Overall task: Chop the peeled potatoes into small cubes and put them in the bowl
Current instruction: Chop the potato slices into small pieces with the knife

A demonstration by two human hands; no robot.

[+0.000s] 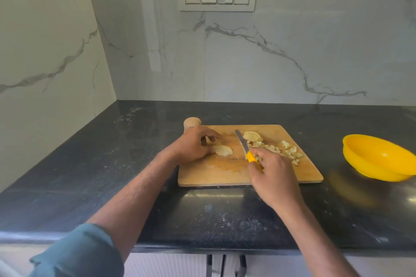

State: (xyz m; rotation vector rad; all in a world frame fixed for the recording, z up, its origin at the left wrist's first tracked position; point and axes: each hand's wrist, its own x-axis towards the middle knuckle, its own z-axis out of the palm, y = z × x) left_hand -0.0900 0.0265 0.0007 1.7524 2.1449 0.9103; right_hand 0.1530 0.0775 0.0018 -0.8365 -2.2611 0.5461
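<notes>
While only the head view is available, it shows the work area plainly enough. A wooden cutting board lies on the dark tabletop, set near the front edge within easy reach of both arms.

The left hand rests on the board with its fingers curled over a flat potato slice, touching its left edge; this appears to be a steadying hold, keeping the piece still for the blade. The right hand is wrapped round the yellow handle of a knife, the blade angled away from the person and lying just right of the held slice. Whether the edge touches the board cannot be told.

Beyond the blade sits a stack of potato slices, uncut. To its right a scatter of potato cubes spreads across the board, pushed clear of the cutting zone, presumably to keep room for the next piece.

A yellow bowl stands on the tabletop well to the right of the board, tilted in this wide view; no potato is visible inside it. Its position on the knife side would suit sweeping the cubes across.

A rounded brownish object lies just behind the left hand, off the board; possibly another potato, not confirmed.

Judgement: chopping is partly done, transfer not begun.
</notes>
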